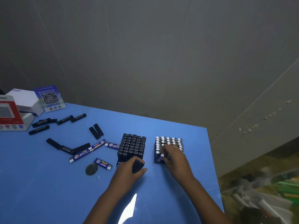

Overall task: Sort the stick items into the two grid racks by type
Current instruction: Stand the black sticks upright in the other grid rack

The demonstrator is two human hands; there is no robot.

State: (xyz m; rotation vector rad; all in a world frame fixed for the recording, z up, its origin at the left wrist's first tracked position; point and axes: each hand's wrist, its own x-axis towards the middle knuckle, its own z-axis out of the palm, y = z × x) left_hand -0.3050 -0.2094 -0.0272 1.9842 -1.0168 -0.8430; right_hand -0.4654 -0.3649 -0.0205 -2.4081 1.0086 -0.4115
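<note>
**Both hands working at the two grid racks on the blue bench**

The left hand is curling its fingers round a couple of black sticks, holding them just at the near edge of the black-filled rack; that rack is standing directly beyond the left hand, its cells packed with upright black sticks; the right hand is reaching over the near rows of the white-capped rack, fingers bent down among the white tops, and whether it is pinching one of them I cannot tell, since the fingertips are blurred against the caps; this second rack is sitting just to the right of the black one, a strip of bench showing between them.

Out to the left of the left hand, loose blue-wrapped sticks are lying flat and scattered, one closest to the hand beside a dark round disc; farther left and beyond, loose black sticks are lying in small groups, two of them side by side; at the far left corner a QR-code card is leaning behind white boxes and a red-and-white box.
</note>
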